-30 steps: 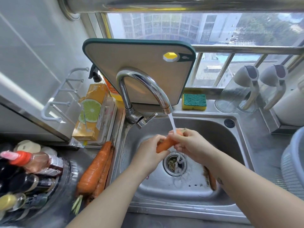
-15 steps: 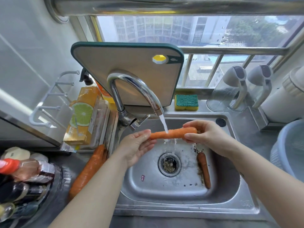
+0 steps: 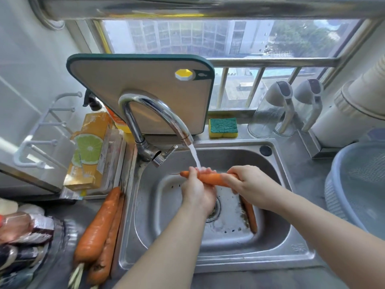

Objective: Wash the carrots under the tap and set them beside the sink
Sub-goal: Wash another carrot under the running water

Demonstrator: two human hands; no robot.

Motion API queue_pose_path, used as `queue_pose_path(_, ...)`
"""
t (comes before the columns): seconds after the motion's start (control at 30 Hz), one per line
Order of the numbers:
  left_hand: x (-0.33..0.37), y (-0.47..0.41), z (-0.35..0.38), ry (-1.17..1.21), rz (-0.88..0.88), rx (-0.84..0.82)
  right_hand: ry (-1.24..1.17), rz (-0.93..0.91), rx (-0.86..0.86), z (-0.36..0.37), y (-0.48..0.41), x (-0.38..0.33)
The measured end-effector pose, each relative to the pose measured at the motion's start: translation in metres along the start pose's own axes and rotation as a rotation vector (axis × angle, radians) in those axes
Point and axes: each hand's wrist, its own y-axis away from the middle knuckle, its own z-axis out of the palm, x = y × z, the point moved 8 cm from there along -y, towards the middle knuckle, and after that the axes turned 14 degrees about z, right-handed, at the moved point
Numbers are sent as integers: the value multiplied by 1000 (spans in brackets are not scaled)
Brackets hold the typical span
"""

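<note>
Sink [image 3: 270,261]: loose carrot [image 3: 251,215] lies right of the drain.
Tap [image 3: 158,109]: water runs onto held carrot [image 3: 210,178].
Worktop carrots [image 3: 98,226]: two, just left of sink.
Left hand [image 3: 196,191]: wraps held carrot's thin end.
Right hand [image 3: 248,182]: grips its thick end.

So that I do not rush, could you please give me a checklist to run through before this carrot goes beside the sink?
1. Water stream lands on the held carrot: ok.
2. Left hand and right hand both grip it: ok.
3. Carrot clean all round: cannot tell, underside hidden.
4. Room by the set-down carrots: cannot tell, counter to their left is blurred.
5. Sink emptied: not ok, another carrot lies right of the drain.
</note>
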Motion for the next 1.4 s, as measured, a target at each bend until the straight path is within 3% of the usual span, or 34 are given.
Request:
queue_pose_path(0.07, -12, 8, 3, -63, 9, -57, -99, 149, -72, 9, -5, 11)
queue_pose_path(0.2, -11, 13, 5, -272, 93, -234, -730, 526, -498, 43, 6, 36)
queue_pose_path(0.27, -1, 11, 2, -364, 179, -196, -807, 535, -579, 52, 13, 32)
queue_pose_path(0.4, 21, 0, -4, -424, 319, 59, -418, 301, -344, 42, 9, 11)
queue_pose_path(0.63, 25, -10, -3, -403, 277, 228, -47, 61, -66, 10, 14, -6)
queue_pose_path(0.77, 22, -14, -11, -433, 194, 239, 172, -25, 11, 3, 24, -9)
queue_pose_path(0.87, 15, -12, -19, -303, 47, 273, 320, -67, 43, -2, 29, -14)
queue_pose_path(1.0, 4, -11, -26, -213, -53, 282, 396, -87, 61, -18, 37, -19)
queue_pose_path(1.13, 3, -9, -27, -246, -21, 286, 452, -107, 58, -27, 44, -24)
queue_pose_path(1.4, -7, -13, -14, -167, -65, 166, 370, -107, 92, -44, 56, -15)
